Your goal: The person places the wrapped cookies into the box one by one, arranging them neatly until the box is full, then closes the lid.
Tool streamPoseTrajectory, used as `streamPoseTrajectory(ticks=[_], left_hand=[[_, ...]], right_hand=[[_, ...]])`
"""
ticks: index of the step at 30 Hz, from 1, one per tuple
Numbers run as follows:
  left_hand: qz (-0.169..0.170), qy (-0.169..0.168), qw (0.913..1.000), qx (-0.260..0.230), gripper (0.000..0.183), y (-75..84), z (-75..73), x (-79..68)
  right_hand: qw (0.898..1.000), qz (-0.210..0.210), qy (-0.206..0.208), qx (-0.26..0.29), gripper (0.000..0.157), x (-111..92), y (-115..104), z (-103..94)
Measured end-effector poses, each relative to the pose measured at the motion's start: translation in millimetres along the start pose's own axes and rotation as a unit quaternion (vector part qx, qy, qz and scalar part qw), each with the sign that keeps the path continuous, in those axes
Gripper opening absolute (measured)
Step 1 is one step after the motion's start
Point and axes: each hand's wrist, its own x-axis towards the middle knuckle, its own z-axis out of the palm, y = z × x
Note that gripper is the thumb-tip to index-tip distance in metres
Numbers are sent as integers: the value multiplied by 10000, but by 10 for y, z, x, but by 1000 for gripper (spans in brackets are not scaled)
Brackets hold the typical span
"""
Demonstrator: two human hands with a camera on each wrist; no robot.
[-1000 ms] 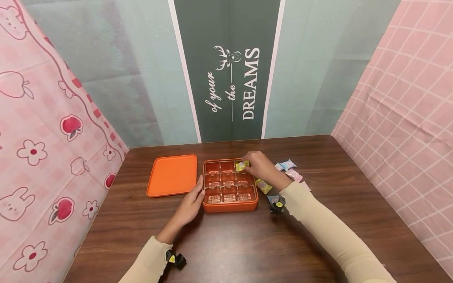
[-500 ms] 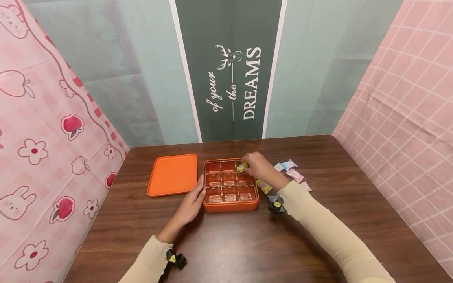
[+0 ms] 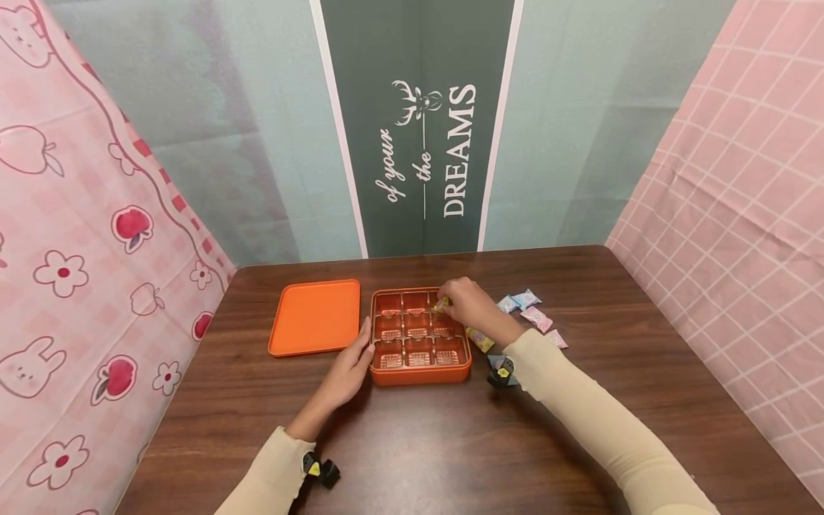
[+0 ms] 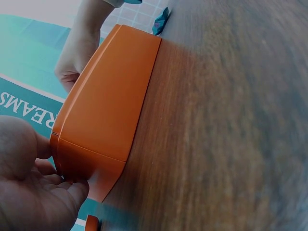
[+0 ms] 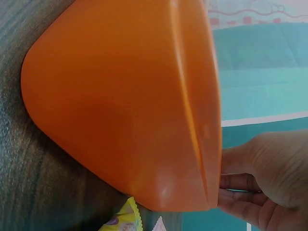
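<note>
An orange box (image 3: 421, 376) with a clear divided insert stands on the table. My right hand (image 3: 473, 304) reaches over its back right compartment and pinches a yellow-wrapped candy (image 3: 441, 305), mostly hidden by the fingers. In the right wrist view, that hand's fingertips are behind the box rim. My left hand (image 3: 347, 368) rests on the left wall with fairly straight fingers, the thumb at the rim, as the left wrist view also shows. Another yellow candy (image 3: 479, 340) lies beside the box's right side.
An orange lid (image 3: 315, 317) lies left of the box. Right of it are blue candies (image 3: 526, 298) and pink candies (image 3: 536, 319), with a darker blue wrapper (image 3: 513, 379) partly under the right wrist camera. A patterned cloth wall stands behind the table (image 3: 412, 450).
My right fingers have shifted slightly over the back right compartment, and the yellow candy has turned so less of it shows. The left hand stays against the box.
</note>
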Motion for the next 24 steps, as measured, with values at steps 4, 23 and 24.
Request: streamPoseTrajectory(ticks=[4, 23, 24], left_hand=[[20, 39, 10000, -63, 53, 6, 3, 6], [-91, 3, 10000, 22, 53, 9, 6, 7], [-48, 6, 10000, 31, 53, 5, 9, 4]], right_hand=[[10000, 14, 16, -7, 20, -11, 7, 1], [9999, 21, 72, 110, 22, -87, 25, -42], [9999, 40, 64, 151, 21, -97, 27, -39]])
